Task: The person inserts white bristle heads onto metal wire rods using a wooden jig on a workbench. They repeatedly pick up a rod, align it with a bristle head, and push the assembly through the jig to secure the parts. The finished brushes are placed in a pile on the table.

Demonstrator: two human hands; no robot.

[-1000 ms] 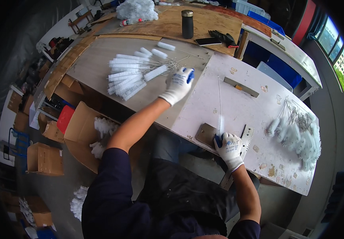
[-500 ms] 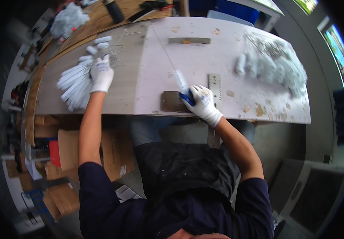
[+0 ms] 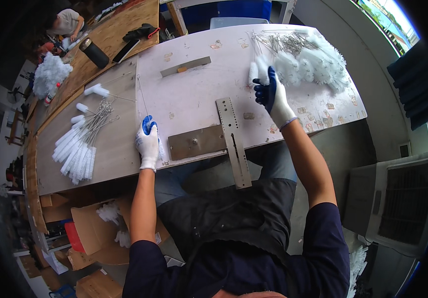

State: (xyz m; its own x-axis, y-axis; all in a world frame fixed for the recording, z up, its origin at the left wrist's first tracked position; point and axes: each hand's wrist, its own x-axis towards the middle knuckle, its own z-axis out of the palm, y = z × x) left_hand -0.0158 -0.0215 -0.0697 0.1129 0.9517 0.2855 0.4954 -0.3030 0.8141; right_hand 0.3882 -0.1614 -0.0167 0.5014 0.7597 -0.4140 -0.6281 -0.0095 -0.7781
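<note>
My left hand [image 3: 148, 141], in a white glove with blue-coated fingers, is closed around a bottle brush near the table's front edge. The brush's thin wire handle [image 3: 145, 97] points away from me, and its white bristles [image 3: 161, 149] show beside the palm. My right hand [image 3: 275, 97], gloved the same way, is at the near left side of a pile of white bristle brushes [image 3: 293, 67]. Its thumb stands up apart from the bent fingers, and I see nothing held in it. A flat metal plate [image 3: 196, 142] and a slotted, perforated metal bar [image 3: 233, 141] lie between my hands.
Fanned-out slim brushes [image 3: 77, 149] lie on the left of the table. Farther back are a metal strip [image 3: 185, 66], a dark bottle [image 3: 94, 53] and a phone [image 3: 126, 51]. The perforated bar overhangs the front edge. Another person [image 3: 67, 24] sits at the far left.
My left hand has left the fanned brushes and now grips the brush at mid-table. My right hand has let go of that brush and moved to the right-hand pile. The view has turned.
</note>
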